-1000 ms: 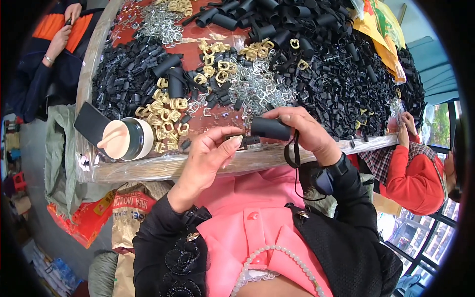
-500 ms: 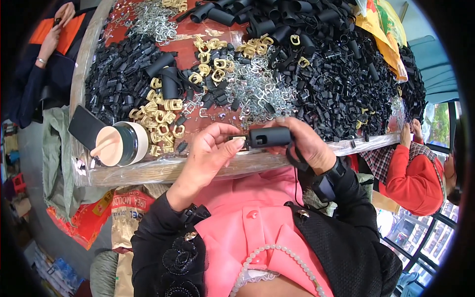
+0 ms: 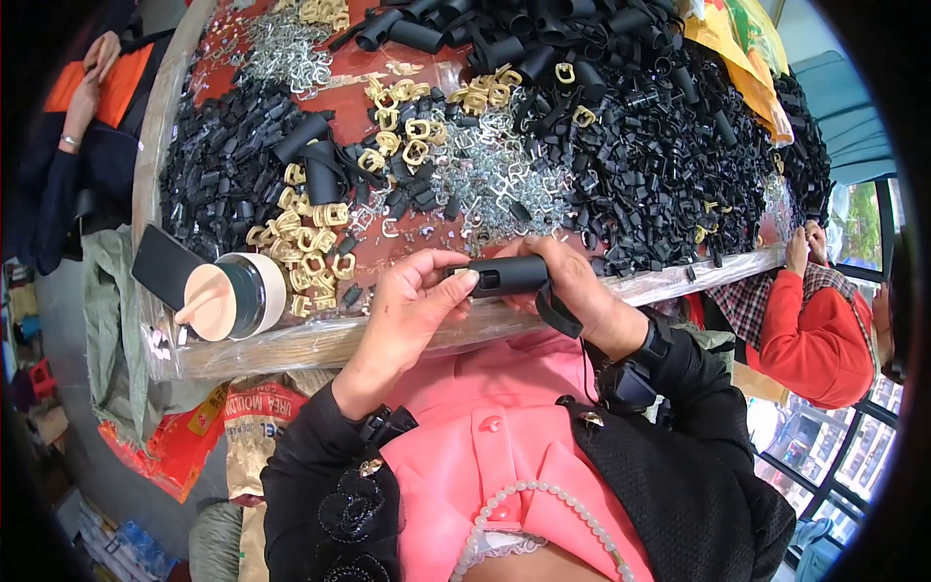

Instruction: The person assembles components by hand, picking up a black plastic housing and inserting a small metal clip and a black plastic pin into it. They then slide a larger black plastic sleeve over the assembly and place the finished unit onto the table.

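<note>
The bench (image 3: pixel 320 343) is spanning the upper view, its wood front edge running beneath film. It is carrying a broad heap of small black parts (image 3: pixel 659 194) on the right, a pile of black tubes (image 3: pixel 635 29) at the far side, a mound of silver wire hooks (image 3: pixel 495 175) near the middle and a cluster of cream clips (image 3: pixel 325 215) on the left.

Status: the work is evidently being performed one unit at a time. One black tube is being handled; judging by the loose stock, much is remaining. Whether any unit on the bench is complete is not showing clearly.

A lidded cup (image 3: pixel 250 296) and a dark phone-like slab (image 3: pixel 167 265) are sitting at the left front corner.

The right grip (image 3: pixel 577 296) is closing around the right end of the held tube (image 3: pixel 514 274). This tube is lying roughly level just above the front edge, with a slot facing the viewer. A strap (image 3: pixel 556 315) is hanging from its right end.

The left grip (image 3: pixel 407 306) is pinching, thumb against fingers, a small dark part (image 3: pixel 456 271) at the tube's left end. The fingers are mostly hiding this part; its seating depth cannot be determined.
</note>
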`<state>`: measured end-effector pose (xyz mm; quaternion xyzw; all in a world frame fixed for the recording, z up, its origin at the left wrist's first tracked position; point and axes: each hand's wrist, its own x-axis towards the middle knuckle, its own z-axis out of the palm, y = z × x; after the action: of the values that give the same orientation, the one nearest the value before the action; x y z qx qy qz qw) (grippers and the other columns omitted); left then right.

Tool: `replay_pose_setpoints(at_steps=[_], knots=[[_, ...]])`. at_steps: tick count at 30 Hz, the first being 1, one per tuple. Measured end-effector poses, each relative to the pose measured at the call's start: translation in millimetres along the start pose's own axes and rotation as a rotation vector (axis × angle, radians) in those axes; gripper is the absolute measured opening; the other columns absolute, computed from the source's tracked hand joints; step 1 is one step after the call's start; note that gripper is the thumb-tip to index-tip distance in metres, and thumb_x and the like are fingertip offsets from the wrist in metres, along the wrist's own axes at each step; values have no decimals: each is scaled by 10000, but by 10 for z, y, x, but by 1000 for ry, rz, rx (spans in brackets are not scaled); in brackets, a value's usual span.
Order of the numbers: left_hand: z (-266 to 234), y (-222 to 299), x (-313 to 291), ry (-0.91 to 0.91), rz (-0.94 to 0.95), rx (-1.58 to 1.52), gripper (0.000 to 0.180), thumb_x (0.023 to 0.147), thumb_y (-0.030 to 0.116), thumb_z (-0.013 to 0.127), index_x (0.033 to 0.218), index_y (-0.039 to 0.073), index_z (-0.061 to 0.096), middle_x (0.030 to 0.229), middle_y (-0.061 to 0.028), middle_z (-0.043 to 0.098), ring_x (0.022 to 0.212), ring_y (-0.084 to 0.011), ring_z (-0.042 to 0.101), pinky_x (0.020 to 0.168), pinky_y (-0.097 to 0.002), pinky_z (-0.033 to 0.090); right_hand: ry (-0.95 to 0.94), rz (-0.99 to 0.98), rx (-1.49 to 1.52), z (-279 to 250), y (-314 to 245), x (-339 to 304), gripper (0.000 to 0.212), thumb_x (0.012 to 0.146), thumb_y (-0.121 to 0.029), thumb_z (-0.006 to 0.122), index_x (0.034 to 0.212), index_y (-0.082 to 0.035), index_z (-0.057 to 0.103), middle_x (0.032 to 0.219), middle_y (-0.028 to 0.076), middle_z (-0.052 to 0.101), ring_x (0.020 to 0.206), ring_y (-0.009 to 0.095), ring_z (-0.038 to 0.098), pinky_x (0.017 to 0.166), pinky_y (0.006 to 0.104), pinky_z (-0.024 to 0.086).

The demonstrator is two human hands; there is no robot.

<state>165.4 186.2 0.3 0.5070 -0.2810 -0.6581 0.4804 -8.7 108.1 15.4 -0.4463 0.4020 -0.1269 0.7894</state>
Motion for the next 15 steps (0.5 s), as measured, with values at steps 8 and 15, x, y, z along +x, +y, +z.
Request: replay_pose_setpoints(at_steps=[8, 15], knots=[[18, 53, -2, 70, 41, -251, 388, 792, 128, 569, 1117, -15, 414, 871, -81, 572, 630, -117, 579, 548, -194, 486, -68, -281, -208, 19, 20, 37, 421, 877, -316, 307, 1059, 25, 473, 952, 121, 530, 915, 158, 484, 804, 275, 371], [47, 69, 21, -20, 62, -215, 489, 773, 114, 586, 1178, -6, 340, 1027, -97, 522, 819, -117, 557, 566, -185, 488, -366, -487, -76, 85, -96, 145, 623, 785, -463, 447, 1177, 18, 385, 1088, 131, 464, 1036, 209, 432, 893, 313, 319]])
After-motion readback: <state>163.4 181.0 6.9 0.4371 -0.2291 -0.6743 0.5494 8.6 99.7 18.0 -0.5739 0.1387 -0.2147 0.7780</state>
